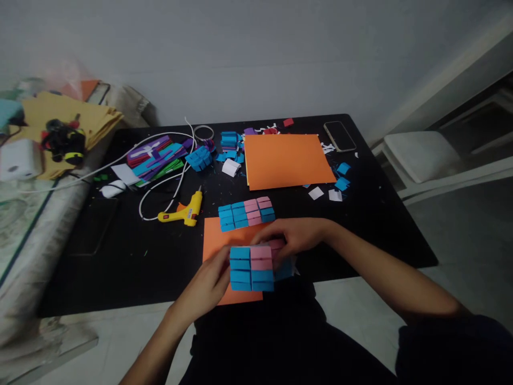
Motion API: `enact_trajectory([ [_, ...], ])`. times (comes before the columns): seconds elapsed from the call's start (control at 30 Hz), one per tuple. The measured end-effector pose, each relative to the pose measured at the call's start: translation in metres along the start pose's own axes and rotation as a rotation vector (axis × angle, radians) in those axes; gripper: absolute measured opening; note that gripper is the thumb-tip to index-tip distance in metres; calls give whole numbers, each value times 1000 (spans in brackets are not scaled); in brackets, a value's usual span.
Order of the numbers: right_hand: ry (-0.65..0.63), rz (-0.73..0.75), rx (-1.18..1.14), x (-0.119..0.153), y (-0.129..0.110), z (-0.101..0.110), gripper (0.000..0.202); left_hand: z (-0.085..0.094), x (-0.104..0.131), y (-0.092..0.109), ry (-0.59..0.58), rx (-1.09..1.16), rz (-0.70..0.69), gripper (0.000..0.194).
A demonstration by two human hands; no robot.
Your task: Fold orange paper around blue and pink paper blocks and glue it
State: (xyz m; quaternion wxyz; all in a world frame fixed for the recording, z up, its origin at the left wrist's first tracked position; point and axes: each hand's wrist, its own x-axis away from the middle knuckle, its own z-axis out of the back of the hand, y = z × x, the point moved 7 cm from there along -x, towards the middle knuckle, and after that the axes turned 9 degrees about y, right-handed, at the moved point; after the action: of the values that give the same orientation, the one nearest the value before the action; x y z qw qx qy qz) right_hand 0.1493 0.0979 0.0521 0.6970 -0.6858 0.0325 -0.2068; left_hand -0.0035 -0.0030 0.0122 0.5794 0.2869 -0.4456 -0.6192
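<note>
Black table (120, 278), orange sheet (214, 238) lying at its near edge, I'm seeing left hand (209, 279) and right hand (298, 234) clamping blue-and-pink paper blockwork (251, 269).

A grey wall (240, 59) is rising beyond the far edge of the table (120, 267). A white chair (419, 152) is standing past its right edge.

Black table (120, 272), near left, leaves room; beyond, yellow glue gun (189, 212) and white cable (140, 206) obstruct.

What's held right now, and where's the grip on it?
A blue-and-pink paper block: left hand at its left edge. Right hand at its upper right, exact contact hidden.
</note>
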Motion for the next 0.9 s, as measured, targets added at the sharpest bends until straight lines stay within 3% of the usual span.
enact_trajectory([
  [0.07, -17, 24, 64, -10, 7, 0, 48, 0, 0, -5, -1, 70, 55, 21],
  [0.3, 173, -65, 510, -18, 26, 1, 43, 7, -2, -25, 134, 303, 166, 52],
  [0.4, 250, -53, 582, -15, 26, -3, 46, 7, -6, -24, 171, 347, 180, 40],
  [0.5, 351, -23, 621, -8, 29, -5, 44, 12, -8, -27, 310, 227, 203, 16],
  [0.57, 410, -63, 670, -1, 34, -4, 41, 15, -9, -30, 388, 113, 206, 24],
  [0.7, 514, -158, 742, 20, 41, 0, 44, 18, -10, -36, 428, 26, 222, 30],
  [0.9, 743, -105, 612, 47, 36, 7, 48, 18, -12, -42, 417, 94, 331, 33],
])
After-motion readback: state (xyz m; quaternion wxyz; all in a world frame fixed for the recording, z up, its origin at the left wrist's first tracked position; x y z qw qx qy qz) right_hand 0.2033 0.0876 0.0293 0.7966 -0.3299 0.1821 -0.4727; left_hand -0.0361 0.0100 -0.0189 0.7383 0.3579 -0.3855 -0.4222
